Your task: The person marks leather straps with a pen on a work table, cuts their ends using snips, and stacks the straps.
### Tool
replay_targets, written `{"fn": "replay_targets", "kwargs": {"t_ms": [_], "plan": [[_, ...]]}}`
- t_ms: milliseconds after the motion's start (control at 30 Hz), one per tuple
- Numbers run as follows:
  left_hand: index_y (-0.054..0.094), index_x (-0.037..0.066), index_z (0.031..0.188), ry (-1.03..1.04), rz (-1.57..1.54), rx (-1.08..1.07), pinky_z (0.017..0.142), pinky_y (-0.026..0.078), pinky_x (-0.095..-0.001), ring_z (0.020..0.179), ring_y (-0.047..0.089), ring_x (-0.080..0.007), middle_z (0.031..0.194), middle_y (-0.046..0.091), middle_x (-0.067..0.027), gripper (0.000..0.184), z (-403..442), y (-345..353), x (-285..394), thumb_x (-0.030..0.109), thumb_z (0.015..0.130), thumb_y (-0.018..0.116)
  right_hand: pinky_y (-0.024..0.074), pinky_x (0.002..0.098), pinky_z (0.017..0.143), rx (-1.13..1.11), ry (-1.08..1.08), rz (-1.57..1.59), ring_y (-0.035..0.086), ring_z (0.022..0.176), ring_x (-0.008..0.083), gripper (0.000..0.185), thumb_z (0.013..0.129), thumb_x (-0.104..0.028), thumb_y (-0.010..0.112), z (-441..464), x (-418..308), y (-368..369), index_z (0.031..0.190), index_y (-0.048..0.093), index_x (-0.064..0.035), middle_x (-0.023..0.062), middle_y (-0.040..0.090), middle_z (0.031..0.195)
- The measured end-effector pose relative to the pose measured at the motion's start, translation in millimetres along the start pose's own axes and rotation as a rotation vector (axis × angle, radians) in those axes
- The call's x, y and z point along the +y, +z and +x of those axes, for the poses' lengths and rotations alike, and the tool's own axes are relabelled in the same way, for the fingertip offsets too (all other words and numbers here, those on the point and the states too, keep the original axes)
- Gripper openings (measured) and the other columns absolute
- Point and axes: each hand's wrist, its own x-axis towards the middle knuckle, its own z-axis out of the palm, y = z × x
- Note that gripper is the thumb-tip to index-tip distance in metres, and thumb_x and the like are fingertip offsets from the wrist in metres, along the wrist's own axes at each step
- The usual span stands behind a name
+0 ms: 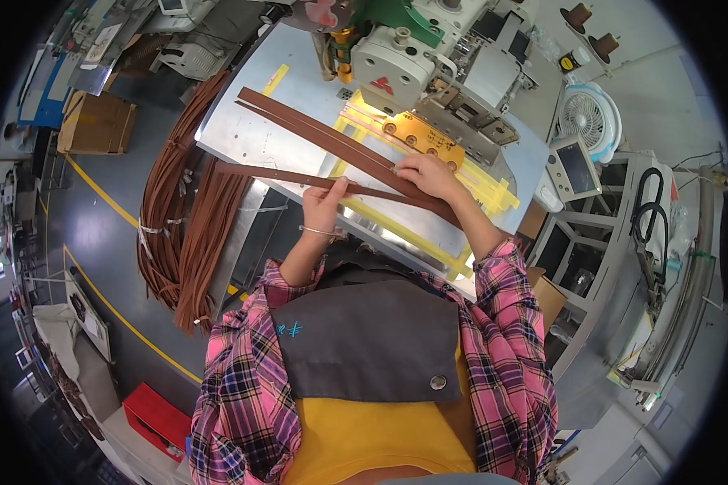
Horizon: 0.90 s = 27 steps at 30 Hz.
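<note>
My left hand [324,205] pinches a narrow brown strip [275,174] near the table's front edge. Farther right, my right hand [427,175] is closed on a wider brown strip [323,133], fingertips at its upper edge. The wider strip runs diagonally from the table's upper left to below my right wrist, and the narrow one meets it near its lower right end. Behind my right hand lies a yellow metal plate [423,144] with round holes, under the white head of a sewing machine [396,69]. Yellow tape [493,191] marks the pale table [234,133].
Long bundles of brown strips [170,202] hang off the table's left side. A cardboard box [97,123] and a red bin [155,420] stand to the left. At the right are a control screen [574,168], a white fan [588,121] and a metal rack [590,234].
</note>
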Motion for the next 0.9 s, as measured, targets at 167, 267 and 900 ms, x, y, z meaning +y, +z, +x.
{"fn": "replay_targets", "kwargs": {"t_ms": [167, 267, 900], "plan": [[0.057, 0.005, 0.075, -0.155, -0.881, -0.051, 0.045, 0.036, -0.0237, 0.046, 0.041, -0.0110, 0.065, 0.054, -0.0054, 0.032, 33, -75, 31, 0.031, 0.092, 0.051, 0.0487, 0.0392, 0.075, 0.260, 0.092, -0.092, 0.060, 0.091, 0.0304, 0.030, 0.078, -0.028, 0.067, 24, -9, 50, 0.098, 0.061, -0.0060, 0.0119, 0.058, 0.101], [0.063, 0.004, 0.091, -0.148, -0.147, 0.090, 0.038, 0.029, -0.0231, 0.041, 0.040, -0.0112, 0.061, 0.057, -0.0052, 0.022, 64, -133, 58, 0.024, 0.090, 0.055, 0.0491, 0.0430, 0.071, 0.399, 0.249, -0.111, 0.060, 0.089, 0.0334, 0.024, 0.078, -0.022, 0.068, 59, -18, 80, 0.088, 0.057, -0.0033, 0.0133, 0.054, 0.102], [0.041, 0.003, 0.132, 0.838, 1.573, -0.415, 0.110, 0.022, -0.0411, 0.133, 0.030, -0.0258, 0.141, 0.038, -0.0113, 0.048, 128, -40, -32, 0.023, 0.089, 0.049, 0.0460, 0.0361, 0.062, 0.518, 0.524, -0.023, 0.060, 0.067, 0.0320, 0.022, 0.080, -0.020, 0.066, -117, 80, -3, 0.085, 0.059, 0.0001, 0.0176, 0.062, 0.074]]}}
